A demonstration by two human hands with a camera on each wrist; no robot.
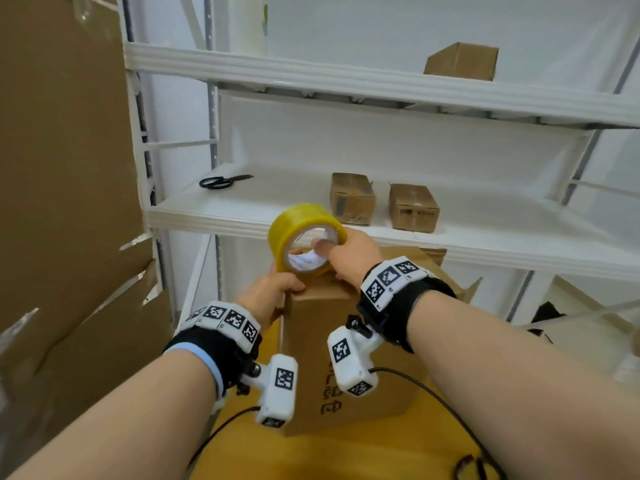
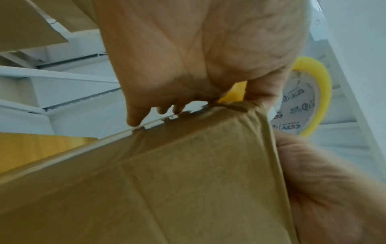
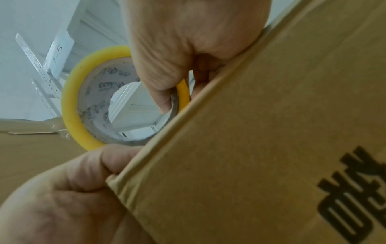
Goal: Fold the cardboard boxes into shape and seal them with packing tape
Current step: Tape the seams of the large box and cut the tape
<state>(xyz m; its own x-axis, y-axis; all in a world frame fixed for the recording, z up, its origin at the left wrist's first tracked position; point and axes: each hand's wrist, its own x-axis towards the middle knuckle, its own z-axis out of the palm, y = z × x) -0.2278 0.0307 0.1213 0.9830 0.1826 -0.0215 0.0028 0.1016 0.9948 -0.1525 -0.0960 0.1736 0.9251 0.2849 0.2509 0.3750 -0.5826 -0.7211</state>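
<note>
Ahead, scissors [image 1: 224, 181] and two small taped cartons [image 1: 382, 202] sit on the white shelf [image 1: 242, 216]. My right hand [image 1: 349, 254] hooks its thumb through the yellow tape roll [image 1: 304, 237] atop the brown cardboard box [image 1: 322, 341], left hand [image 1: 273, 292] pinching the box's corner, above a yellow table [image 1: 346, 455].

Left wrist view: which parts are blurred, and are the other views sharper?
Left wrist view: the right hand at lower right is smeared; the cardboard box is soft. Right wrist view: box print is readable. Head view: sharp, shelves bend from wide-angle distortion.
</note>
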